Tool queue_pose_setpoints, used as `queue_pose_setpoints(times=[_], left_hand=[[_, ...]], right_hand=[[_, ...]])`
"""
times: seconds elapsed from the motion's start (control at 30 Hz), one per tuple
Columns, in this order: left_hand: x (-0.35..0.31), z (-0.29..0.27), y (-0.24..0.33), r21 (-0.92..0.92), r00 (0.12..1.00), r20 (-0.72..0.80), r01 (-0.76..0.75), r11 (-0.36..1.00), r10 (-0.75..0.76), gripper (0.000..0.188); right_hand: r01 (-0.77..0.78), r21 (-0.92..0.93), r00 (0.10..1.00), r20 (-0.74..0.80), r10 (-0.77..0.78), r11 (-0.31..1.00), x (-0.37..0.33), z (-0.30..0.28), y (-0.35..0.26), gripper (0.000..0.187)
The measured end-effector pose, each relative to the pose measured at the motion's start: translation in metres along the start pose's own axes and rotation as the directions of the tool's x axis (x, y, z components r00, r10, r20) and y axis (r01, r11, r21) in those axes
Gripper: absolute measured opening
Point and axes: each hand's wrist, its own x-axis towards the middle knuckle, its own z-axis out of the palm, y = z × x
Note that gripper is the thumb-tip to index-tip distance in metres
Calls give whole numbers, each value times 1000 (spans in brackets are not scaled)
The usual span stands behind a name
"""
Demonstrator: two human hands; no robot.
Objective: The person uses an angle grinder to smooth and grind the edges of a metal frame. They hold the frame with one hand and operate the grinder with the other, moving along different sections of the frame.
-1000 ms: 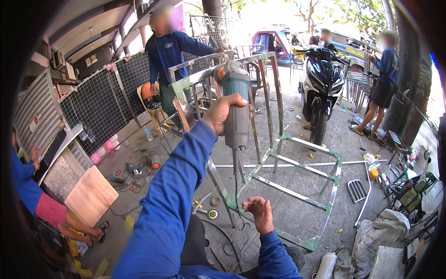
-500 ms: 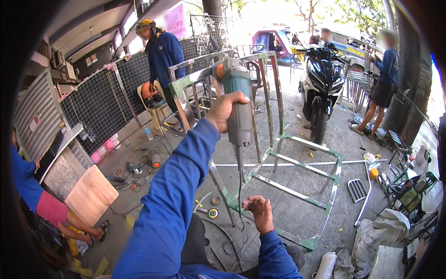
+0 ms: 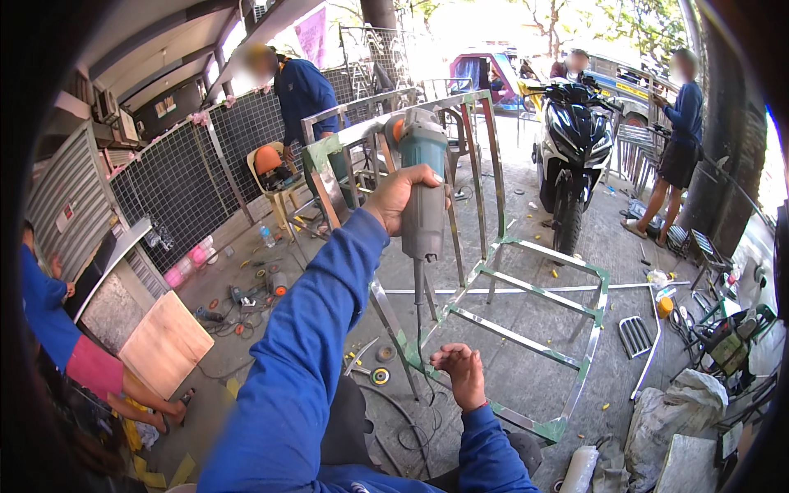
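From the head view, I see my left hand [image 3: 404, 197] raised high and clamped around the grey body of an angle grinder [image 3: 422, 177], its teal head up top and its cord hanging straight down; the disc end is off the work, clear of the stainless steel frame [image 3: 526, 296] that stands and lies on the concrete in front of me. My right hand [image 3: 462, 374] hovers low with its fingers loosely curled, holding nothing, just above the frame's near corner. I judge the frame already welded together, with green film on its joints; no sparks show and the tool touches no bar, so the grinding of those joints looks left to do. As for signs, a pinkish banner [image 3: 312, 34] hangs under the roof at the top, and a small pale label sits on the grey shutter [image 3: 62, 215] at left; a white bottle [image 3: 579, 470] lies by my knee.
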Motion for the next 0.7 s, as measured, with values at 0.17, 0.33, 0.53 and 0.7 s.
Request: queue_pose_setpoints(times=[0.17, 0.33, 0.53, 0.7], left_hand=[[4, -4, -2, 9, 1000, 20, -13, 1000, 13, 38], [6, -9, -6, 25, 999, 30, 15, 1000, -15, 37], [4, -9, -6, 37, 999, 23, -24, 999, 23, 34], [0, -6, -5, 61, 1000, -28, -7, 998, 8, 17]], right_hand=[[-3, -10, 1000, 0, 3, 1000, 0, 0, -2, 66], [-17, -6, 1000, -5, 17, 1000, -1, 0, -2, 67], [-18, -6, 1000, -4, 18, 1000, 0, 1, -2, 66], [-12, -32, 1000, 13, 12, 999, 0, 0, -1, 68]])
